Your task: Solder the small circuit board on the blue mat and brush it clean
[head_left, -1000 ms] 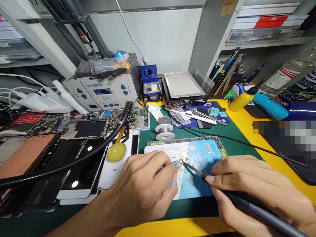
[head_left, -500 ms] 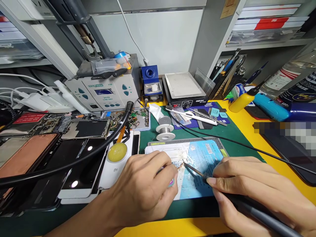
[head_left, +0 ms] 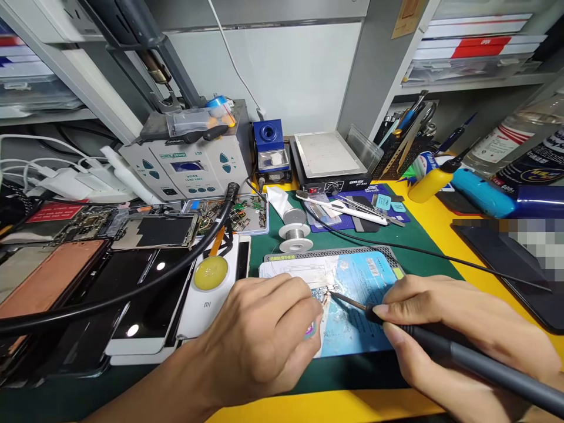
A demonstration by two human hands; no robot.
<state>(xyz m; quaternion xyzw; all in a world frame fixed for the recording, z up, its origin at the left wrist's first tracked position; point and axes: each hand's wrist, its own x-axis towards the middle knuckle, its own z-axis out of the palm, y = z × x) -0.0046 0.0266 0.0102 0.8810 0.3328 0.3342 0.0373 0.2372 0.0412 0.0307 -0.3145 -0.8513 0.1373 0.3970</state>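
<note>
My right hand [head_left: 458, 335] holds a black soldering iron [head_left: 480, 361] like a pen. The iron's thin tip meets a small circuit board [head_left: 326, 289] lying on a white and blue card [head_left: 365, 305]. Closed at the left edge of that board, my left hand [head_left: 268, 335] grips something that its fingers mostly hide; a small purple and teal bit shows beneath them. A spool of solder wire [head_left: 295, 238] stands behind the card, on the green mat [head_left: 348, 373].
A thick black hose [head_left: 176, 282] arches over several phones at the left. A white phone with a yellow round tin [head_left: 211, 273] lies beside my left hand. Behind are a hot-air station [head_left: 189, 167] and a heating plate [head_left: 330, 155]. The iron's cable [head_left: 418, 252] crosses the right side.
My right hand and the iron have shifted slightly right, and the iron lies flatter. My left hand has moved a little to the right.
</note>
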